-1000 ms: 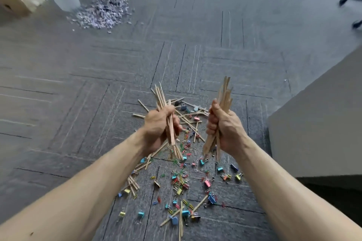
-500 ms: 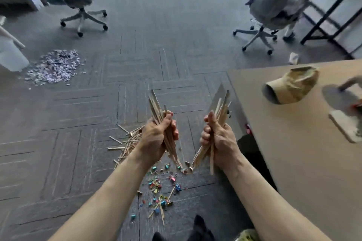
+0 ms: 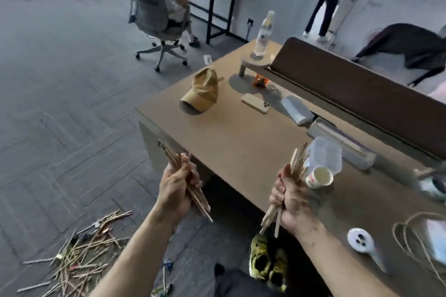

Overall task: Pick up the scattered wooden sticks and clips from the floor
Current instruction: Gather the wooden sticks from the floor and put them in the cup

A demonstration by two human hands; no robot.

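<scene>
My left hand point(image 3: 177, 187) grips a bundle of wooden sticks point(image 3: 173, 158) that slants from upper left to lower right, beside the desk's near corner. My right hand point(image 3: 288, 196) grips a second bundle of wooden sticks point(image 3: 298, 160), held upright over the desk's front edge. More loose sticks point(image 3: 82, 253) lie in a heap on the grey carpet at the lower left. A few coloured clips point(image 3: 167, 265) lie on the floor near my left forearm.
The brown desk point(image 3: 241, 142) carries a tan cap point(image 3: 202, 90), a phone point(image 3: 256, 103), a water bottle point(image 3: 263, 34), a paper cup point(image 3: 319, 177) and a clear tub point(image 3: 324, 155). An office chair point(image 3: 156, 14) stands behind. Coiled twine point(image 3: 420, 243) lies at the right.
The view has swung up and right from the floor to the desk. Both hands, still gripping their stick bundles, have risen to desk height, and the floor pile now sits at the lower left.
</scene>
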